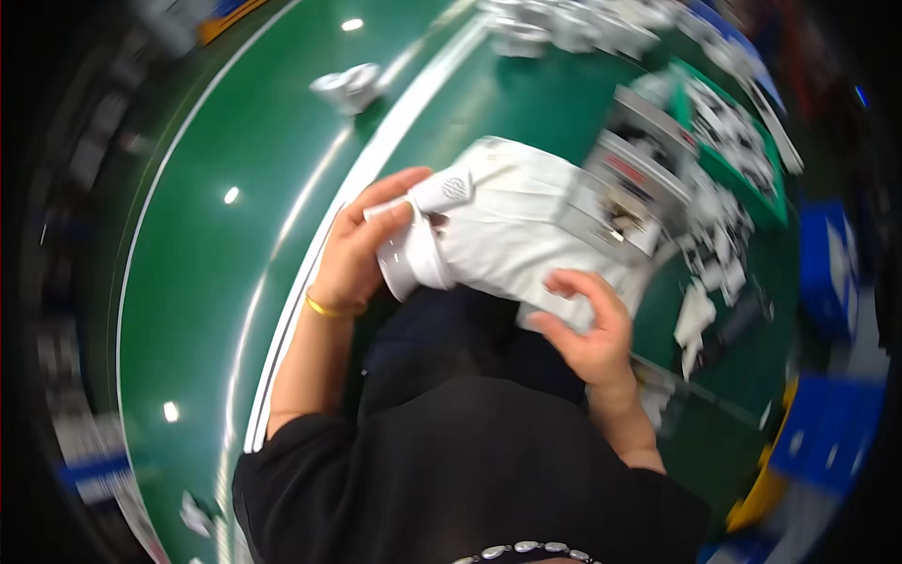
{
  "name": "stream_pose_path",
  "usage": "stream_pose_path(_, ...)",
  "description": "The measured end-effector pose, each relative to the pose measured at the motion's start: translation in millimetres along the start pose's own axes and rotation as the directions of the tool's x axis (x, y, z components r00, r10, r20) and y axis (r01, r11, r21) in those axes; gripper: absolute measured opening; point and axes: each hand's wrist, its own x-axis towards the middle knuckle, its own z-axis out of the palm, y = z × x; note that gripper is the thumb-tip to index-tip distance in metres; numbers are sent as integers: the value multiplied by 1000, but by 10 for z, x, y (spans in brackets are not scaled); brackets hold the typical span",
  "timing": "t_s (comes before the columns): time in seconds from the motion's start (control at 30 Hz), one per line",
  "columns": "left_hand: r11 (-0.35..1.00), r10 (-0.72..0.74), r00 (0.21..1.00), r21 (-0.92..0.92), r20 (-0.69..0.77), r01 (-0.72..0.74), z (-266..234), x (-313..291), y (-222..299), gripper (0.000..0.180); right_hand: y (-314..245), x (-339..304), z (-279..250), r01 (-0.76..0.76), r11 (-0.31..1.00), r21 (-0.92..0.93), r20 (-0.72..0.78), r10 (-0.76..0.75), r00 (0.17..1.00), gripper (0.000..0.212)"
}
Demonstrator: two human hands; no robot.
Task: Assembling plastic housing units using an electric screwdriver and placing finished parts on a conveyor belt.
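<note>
My left hand (362,246), closed, grips a white plastic part (413,249) with a rounded, cup-like body and a tab bearing a patterned round mark. It holds the part over the left end of a white cloth (517,202). My right hand (594,334) is at the cloth's near edge, its thumb and forefinger curled but apart. Beside its thumb shows a pale, flat piece that I cannot make out. Just beyond the right hand, a grey box-shaped device (625,197) with a red label and a recess stands by the cloth.
On the green table (235,282), a white part (349,89) lies at the far left. Several similar white parts (573,23) crowd the far edge. A green bin (775,183) with small black-and-white pieces is at the right, near loose pieces (719,240). Blue bins (827,432) stand right.
</note>
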Motion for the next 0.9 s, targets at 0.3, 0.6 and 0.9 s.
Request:
stream_pose_path(0.3,919,-286,905,-177,316,352,1270,210,-919,57,73,-490,-200,-165,980,115,-286,192,939,85)
stream_pose_path(0.6,800,7,786,468,618,-375,1575,109,-1125,64,-127,-847,-496,-241,969,59,-592,229,773,68)
stream_pose_path(0.9,869,-142,535,364,833,-334,1547,77,-995,77,-70,-948,-283,-317,948,-16,-654,230,721,62)
